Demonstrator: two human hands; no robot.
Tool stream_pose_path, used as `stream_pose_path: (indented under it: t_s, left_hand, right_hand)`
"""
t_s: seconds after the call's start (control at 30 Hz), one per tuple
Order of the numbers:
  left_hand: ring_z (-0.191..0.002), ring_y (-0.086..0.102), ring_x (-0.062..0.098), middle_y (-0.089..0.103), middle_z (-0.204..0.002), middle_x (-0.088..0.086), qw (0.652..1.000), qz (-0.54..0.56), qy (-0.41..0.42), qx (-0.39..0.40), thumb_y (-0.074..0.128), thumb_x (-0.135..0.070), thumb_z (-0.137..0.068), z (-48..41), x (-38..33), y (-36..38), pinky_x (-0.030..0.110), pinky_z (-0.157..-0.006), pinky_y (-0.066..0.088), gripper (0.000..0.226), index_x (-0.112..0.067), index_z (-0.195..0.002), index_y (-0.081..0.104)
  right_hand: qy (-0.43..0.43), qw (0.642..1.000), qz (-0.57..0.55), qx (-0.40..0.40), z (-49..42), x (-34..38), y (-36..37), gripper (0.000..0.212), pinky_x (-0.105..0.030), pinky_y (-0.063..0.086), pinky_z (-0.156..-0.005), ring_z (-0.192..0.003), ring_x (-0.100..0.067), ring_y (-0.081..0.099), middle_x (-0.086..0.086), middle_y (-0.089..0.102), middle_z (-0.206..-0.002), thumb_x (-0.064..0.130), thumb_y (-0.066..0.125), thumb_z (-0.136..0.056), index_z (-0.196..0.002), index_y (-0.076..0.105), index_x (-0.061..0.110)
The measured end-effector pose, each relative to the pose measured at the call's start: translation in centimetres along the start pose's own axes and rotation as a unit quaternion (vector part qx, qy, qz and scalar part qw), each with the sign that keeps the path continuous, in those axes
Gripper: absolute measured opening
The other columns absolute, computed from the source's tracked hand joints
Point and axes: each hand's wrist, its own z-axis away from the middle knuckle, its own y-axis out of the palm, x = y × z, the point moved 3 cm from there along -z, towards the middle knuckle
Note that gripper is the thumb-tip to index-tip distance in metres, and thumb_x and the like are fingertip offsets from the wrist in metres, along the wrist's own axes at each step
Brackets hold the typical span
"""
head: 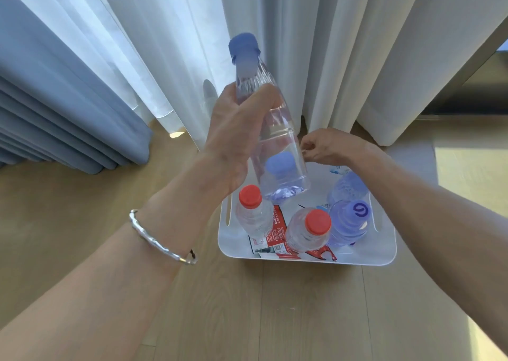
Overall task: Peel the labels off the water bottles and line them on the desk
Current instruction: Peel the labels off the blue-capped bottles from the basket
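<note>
My left hand [236, 138] grips a clear water bottle [277, 140] with a blue cap around its upper body. The bottle is tilted, cap up, with no label on it, and it hangs over the white basket [302, 260] on the floor. My right hand [327, 146] hovers over the basket's far side, just right of the bottle, fingers curled together; I see nothing between them. In the basket stand two red-capped bottles [251, 212] [310, 230] and blue-capped bottles [350, 220]. Peeled red labels [275, 237] lie on the basket floor.
White sheer curtains [316, 44] hang right behind the basket, and grey-blue drapes [55, 99] are bunched at the left. The floor is light wood [275, 319]. A dark furniture edge [472, 80] shows at the upper right.
</note>
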Motion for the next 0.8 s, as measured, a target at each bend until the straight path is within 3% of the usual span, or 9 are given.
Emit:
stream_pose_path:
  t_s: [0.13,0.27,0.37,0.47,0.53,0.67,0.8]
  left_hand:
    - [-0.075,0.057,0.025,0.056,-0.081,0.011,1.000,-0.011,-0.004,-0.001,0.062,-0.018,-0.063,-0.2,0.5,0.5,0.037,-0.063,0.057,0.028,-0.013,-0.091,0.058]
    - [-0.076,0.062,0.025,0.063,-0.078,0.006,0.999,-0.046,-0.003,-0.012,0.063,-0.021,-0.062,-0.4,0.9,0.6,0.052,-0.073,0.060,0.026,-0.016,-0.088,0.060]
    - [-0.072,0.062,0.021,0.063,-0.073,0.003,0.999,-0.038,-0.002,-0.007,0.062,-0.019,-0.063,-0.1,0.7,0.9,0.045,-0.069,0.060,0.027,-0.016,-0.090,0.059]
    - [-0.071,0.061,0.020,0.060,-0.076,0.003,1.000,-0.025,-0.002,-0.003,0.061,-0.017,-0.064,0.1,0.5,1.0,0.037,-0.064,0.057,0.028,-0.014,-0.091,0.058]
    - [-0.070,0.061,0.019,0.059,-0.076,0.003,1.000,-0.026,0.001,0.000,0.061,-0.016,-0.066,0.4,0.3,1.0,0.038,-0.065,0.058,0.026,-0.014,-0.092,0.058]
    - [-0.056,0.059,0.011,0.058,-0.072,0.001,1.000,-0.017,0.002,0.003,0.062,-0.012,-0.069,0.9,0.2,0.7,0.036,-0.061,0.058,0.028,-0.011,-0.097,0.057]
    - [-0.064,0.059,0.019,0.058,-0.077,0.005,1.000,-0.025,-0.005,0.002,0.060,-0.014,-0.064,1.1,0.0,0.2,0.041,-0.064,0.061,0.031,-0.011,-0.096,0.057]
  right_hand:
    - [-0.023,0.998,-0.042,0.033,0.0,-0.3,0.3,0.037,-0.038,0.052,-0.087,-0.095,-0.019,0.062,0.007,0.068,-0.104,0.037,0.075,-0.079,-0.111,0.061,0.027]
    - [-0.036,0.998,0.006,0.047,0.3,-0.4,0.4,0.031,-0.029,0.042,-0.079,-0.095,-0.017,0.055,0.006,0.061,-0.106,0.032,0.074,-0.082,-0.111,0.066,0.025]
    - [-0.025,0.997,0.047,0.056,1.1,-0.1,0.5,0.037,-0.028,0.034,-0.077,-0.092,-0.016,0.047,0.006,0.051,-0.104,0.034,0.072,-0.085,-0.120,0.064,0.024]
    - [-0.015,0.997,0.057,0.044,1.4,0.1,0.5,0.040,-0.027,0.033,-0.078,-0.092,-0.017,0.046,-0.001,0.058,-0.118,0.039,0.064,-0.090,-0.127,0.061,0.025]
    - [-0.016,0.997,0.065,0.039,1.3,0.2,0.4,0.036,-0.026,0.034,-0.078,-0.094,-0.017,0.047,0.000,0.060,-0.128,0.040,0.056,-0.094,-0.127,0.062,0.026]
    - [0.009,0.996,0.074,0.045,1.2,0.5,0.3,0.036,-0.026,0.036,-0.076,-0.096,-0.018,0.052,0.000,0.063,-0.126,0.043,0.052,-0.095,-0.122,0.065,0.024]
    - [0.042,0.994,0.089,0.042,1.8,0.3,0.1,0.038,-0.027,0.036,-0.076,-0.098,-0.020,0.052,-0.004,0.063,-0.123,0.043,0.050,-0.096,-0.119,0.066,0.017]
